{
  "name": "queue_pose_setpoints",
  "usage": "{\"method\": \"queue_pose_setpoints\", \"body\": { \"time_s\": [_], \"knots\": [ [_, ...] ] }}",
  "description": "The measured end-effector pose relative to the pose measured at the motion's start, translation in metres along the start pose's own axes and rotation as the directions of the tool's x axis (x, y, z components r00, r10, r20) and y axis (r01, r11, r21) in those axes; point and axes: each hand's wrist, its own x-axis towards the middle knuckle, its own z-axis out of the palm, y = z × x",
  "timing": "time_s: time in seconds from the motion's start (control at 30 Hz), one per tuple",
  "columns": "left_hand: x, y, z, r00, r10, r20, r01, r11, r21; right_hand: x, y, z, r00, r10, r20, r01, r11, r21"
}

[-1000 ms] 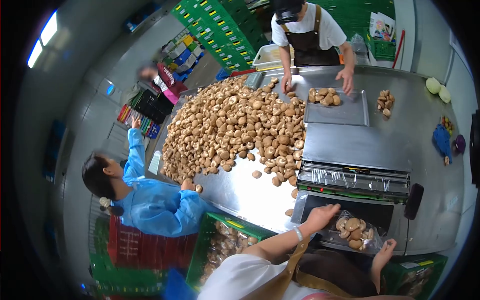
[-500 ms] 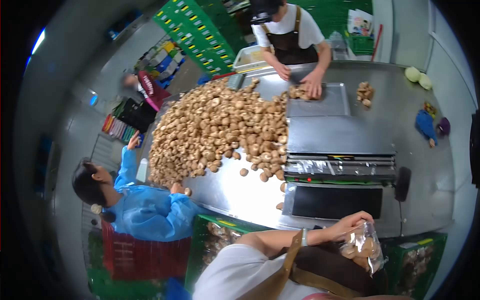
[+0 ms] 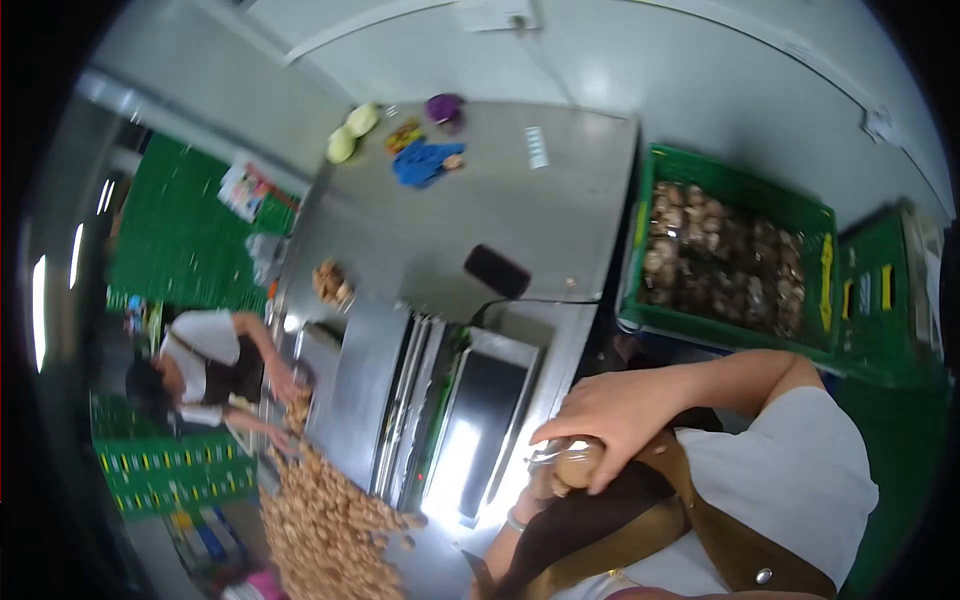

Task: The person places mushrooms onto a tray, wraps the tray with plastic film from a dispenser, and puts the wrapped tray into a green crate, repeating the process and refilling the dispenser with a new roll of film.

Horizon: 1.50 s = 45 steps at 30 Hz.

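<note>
A clear plastic bag of brown mushrooms (image 3: 577, 463) is in front of my apron. My right hand (image 3: 625, 415) is closed over it from above, with curled fingers against the plastic. Below and to the left, my left hand (image 3: 541, 484), with a pale band at its wrist, is closed at the bag's side; its fingers are partly hidden. Left of my hands lies the sealing machine (image 3: 432, 400) with a dark flat plate (image 3: 480, 420).
A green crate (image 3: 735, 345) of bagged mushrooms stands right. The steel table (image 3: 520, 220) holds a dark object (image 3: 497, 271), blue cloth (image 3: 425, 163), purple item (image 3: 444, 108) and pale round vegetables (image 3: 342, 145). A co-worker (image 3: 205, 360) handles mushrooms beside the loose pile (image 3: 330, 520).
The view has swung to the right, bringing the crate in. My right hand has come into view onto the bag, which my left hand held by its top before.
</note>
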Motion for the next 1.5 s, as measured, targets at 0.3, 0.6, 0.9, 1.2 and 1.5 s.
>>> {"method": "queue_pose_setpoints", "body": {
  "time_s": [0.3,0.6,0.9,1.2,1.5],
  "knots": [
    [0.126,-0.043,-0.019,0.843,-0.249,-0.477,0.320,0.945,0.073,-0.194,0.202,0.017,0.237,0.738,-0.632,0.493,0.469,0.733],
    [0.154,-0.063,-0.027,0.790,-0.343,-0.509,0.477,0.865,0.158,-0.278,0.307,0.124,0.059,0.973,-0.222,0.577,0.149,0.803],
    [0.137,-0.071,-0.038,0.816,-0.217,-0.535,0.481,0.770,0.420,-0.277,0.379,0.168,-0.025,0.982,-0.188,0.329,0.185,0.926],
    [0.064,-0.073,-0.087,0.826,0.026,-0.563,0.333,0.783,0.525,-0.283,0.405,0.154,-0.309,0.581,-0.753,-0.626,0.472,0.621],
    [-0.106,0.053,-0.223,0.207,0.395,-0.895,-0.165,0.916,0.366,-0.014,0.200,0.030,0.288,0.250,-0.925,-0.502,0.861,0.076]
  ]
}}
